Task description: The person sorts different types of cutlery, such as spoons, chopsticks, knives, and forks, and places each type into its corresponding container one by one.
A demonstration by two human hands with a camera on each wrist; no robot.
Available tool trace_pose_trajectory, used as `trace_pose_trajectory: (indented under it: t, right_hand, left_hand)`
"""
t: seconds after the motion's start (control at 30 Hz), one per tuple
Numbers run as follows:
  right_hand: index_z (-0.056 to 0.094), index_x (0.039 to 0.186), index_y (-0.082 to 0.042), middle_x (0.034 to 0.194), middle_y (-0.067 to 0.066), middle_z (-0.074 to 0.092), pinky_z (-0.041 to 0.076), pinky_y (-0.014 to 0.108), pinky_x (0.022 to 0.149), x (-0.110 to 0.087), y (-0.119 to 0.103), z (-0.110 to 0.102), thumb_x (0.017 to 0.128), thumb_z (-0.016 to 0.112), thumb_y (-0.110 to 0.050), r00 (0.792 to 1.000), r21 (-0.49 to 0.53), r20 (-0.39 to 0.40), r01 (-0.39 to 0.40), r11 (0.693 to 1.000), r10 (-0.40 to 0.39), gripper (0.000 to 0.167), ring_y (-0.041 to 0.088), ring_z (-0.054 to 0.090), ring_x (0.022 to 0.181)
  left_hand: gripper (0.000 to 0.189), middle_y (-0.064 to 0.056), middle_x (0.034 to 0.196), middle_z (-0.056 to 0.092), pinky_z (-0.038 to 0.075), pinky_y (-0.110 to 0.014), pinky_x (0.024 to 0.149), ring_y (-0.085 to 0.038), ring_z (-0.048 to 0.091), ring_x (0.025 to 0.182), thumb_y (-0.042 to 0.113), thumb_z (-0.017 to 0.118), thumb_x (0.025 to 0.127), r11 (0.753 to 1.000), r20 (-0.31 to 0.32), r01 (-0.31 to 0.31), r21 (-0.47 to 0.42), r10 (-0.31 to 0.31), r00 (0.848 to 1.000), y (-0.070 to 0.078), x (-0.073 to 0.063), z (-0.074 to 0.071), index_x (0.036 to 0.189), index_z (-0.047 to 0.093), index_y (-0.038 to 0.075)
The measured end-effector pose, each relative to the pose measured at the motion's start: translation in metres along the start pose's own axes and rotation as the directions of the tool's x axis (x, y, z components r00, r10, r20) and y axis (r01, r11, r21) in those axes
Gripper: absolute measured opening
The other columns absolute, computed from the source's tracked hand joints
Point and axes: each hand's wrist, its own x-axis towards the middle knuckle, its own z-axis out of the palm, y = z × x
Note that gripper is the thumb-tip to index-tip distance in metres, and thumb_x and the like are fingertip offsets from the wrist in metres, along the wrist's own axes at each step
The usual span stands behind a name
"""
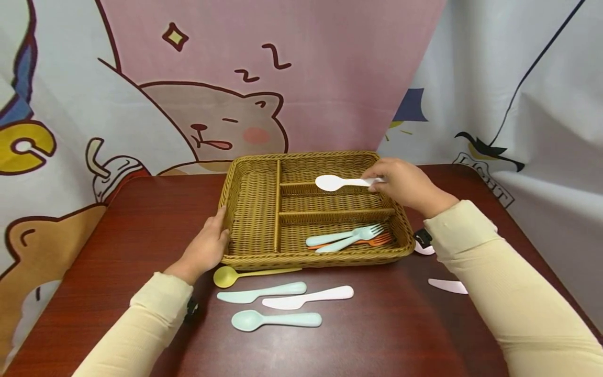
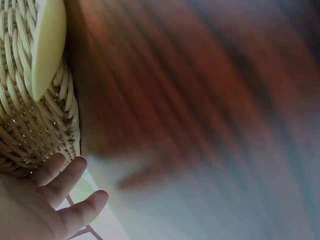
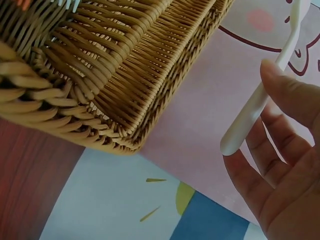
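A white spoon [image 1: 332, 183] is pinched by its handle in my right hand [image 1: 406, 184], bowl pointing left, above the right-hand compartments of a wicker basket [image 1: 330, 258]. The right wrist view shows thumb and fingers on the handle [image 3: 246, 125]. My left hand [image 1: 207, 242] rests against the basket's left side near the front corner, its fingers [image 2: 70, 175] loosely extended along the wicker. Inside the front right compartment, light blue forks [image 1: 350, 240] lie over an orange fork [image 1: 379, 240].
In front of the basket lie a yellow spoon [image 1: 226, 277], a light blue knife [image 1: 259, 293], a pale pink knife [image 1: 308, 298] and a light blue spoon [image 1: 278, 320]. Another pink knife [image 1: 447, 285] and a partly covered pale piece [image 1: 425, 250] sit by my right forearm. A printed curtain [image 1: 330, 78] hangs behind.
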Motion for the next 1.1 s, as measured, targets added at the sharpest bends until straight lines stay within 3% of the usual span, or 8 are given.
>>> trace_pose_trajectory:
  t: [0.53, 1.1]
  right_hand:
    - [0.069, 0.116, -0.006, 0.118, 0.014, 0.063, 0.046, 0.049, 0.085, 0.031, 0.002, 0.012, 0.089, 0.068, -0.006, 0.997, 0.013, 0.032, -0.075, 0.997, 0.074, 0.027, 0.032, 0.06, 0.1]
    - [0.069, 0.118, -0.006, 0.119, 0.014, 0.063, 0.046, 0.049, 0.089, 0.057, 0.006, 0.026, 0.088, 0.068, -0.005, 0.989, -0.065, 0.068, -0.129, 0.99, 0.133, 0.03, 0.033, 0.057, 0.109]
  left_hand:
    - [0.059, -0.03, 0.149, 0.025, 0.029, -0.056, 0.108, -0.042, 0.029, 0.137, 0.013, 0.032, 0.103, 1.0, 0.006, 0.018, 0.006, -0.019, 1.0, 0.003, 0.0, -0.001, 0.154, 0.004, 0.0]
    - [0.06, -0.03, 0.149, 0.025, 0.029, -0.057, 0.108, -0.042, 0.029, 0.138, 0.013, 0.032, 0.104, 0.999, 0.012, 0.033, 0.001, -0.033, 0.999, 0.004, -0.001, -0.001, 0.155, 0.003, 0.001]
